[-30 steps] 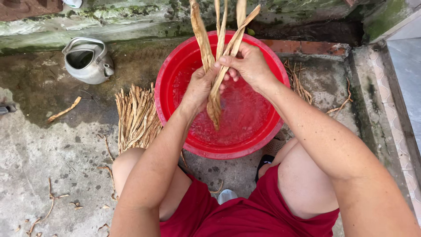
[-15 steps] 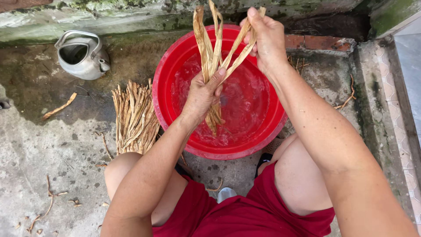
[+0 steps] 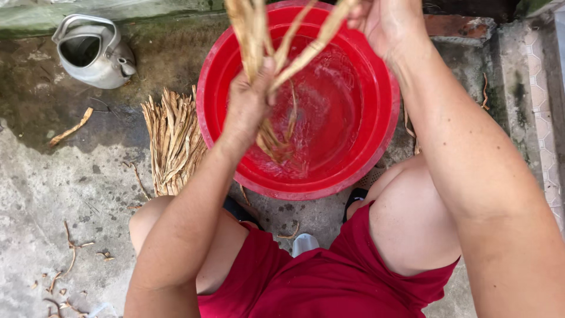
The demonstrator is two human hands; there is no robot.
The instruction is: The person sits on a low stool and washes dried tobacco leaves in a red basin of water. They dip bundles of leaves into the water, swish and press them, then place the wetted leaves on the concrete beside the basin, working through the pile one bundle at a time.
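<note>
A bunch of dried leaf strips [image 3: 276, 70] hangs over a red basin [image 3: 235, 65], gripped around its middle by the left hand [image 3: 250, 100], whose fingers are closed tight on it. The lower ends of the strips dangle above the water [image 3: 329, 118], just beside the near wall; whether they touch the surface cannot be told. The upper ends fan out and run past the top edge of the view. The right hand [image 3: 388, 23] is raised at the basin's far rim, with one pale strip leading up to its fingers; the hand is cut by the frame, and how firmly it grips cannot be told, though the fingers look curled around the strip.

The basin sits on a stained concrete floor [image 3: 70, 188], the water inside it clear and rippled. To its left lies a pile of the same dried strips [image 3: 173, 141], touching the basin's outer wall. Farther left, near a mossy wall [image 3: 147, 9], stands a metal kettle [image 3: 94, 53] with its lid off. A loose strip [image 3: 70, 128] lies on the floor below the kettle, and small scraps [image 3: 67, 259] are scattered near the person's left knee. The person squats in red shorts [image 3: 329, 277], knees on either side of the basin. A tiled step [image 3: 544, 118] runs along the right edge.
</note>
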